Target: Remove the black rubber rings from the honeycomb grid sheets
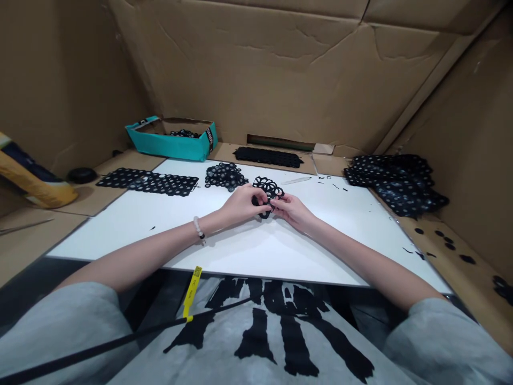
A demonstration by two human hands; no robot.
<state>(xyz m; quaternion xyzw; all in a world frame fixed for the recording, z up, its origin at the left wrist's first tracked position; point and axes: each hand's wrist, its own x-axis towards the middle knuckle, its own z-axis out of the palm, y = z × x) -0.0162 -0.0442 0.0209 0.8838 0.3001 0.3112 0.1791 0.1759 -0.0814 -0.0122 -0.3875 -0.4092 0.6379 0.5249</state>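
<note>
Both of my hands meet over the middle of the white board, holding a black sheet of linked rings. My left hand has its fingers curled and pinched on the sheet's left side. From the right, my right hand grips the sheet's edge between thumb and fingers. Part of the sheet stands up behind the fingertips, and a piece hangs below them. Just left of my hands lies a heap of loose black rings. A flat black perforated sheet rests farther left.
A teal box with black pieces stands at the back left. A stack of black strips lies at the back. Crumpled perforated sheets sit at right, near small black discs. A white pen-like stick lies on the white board.
</note>
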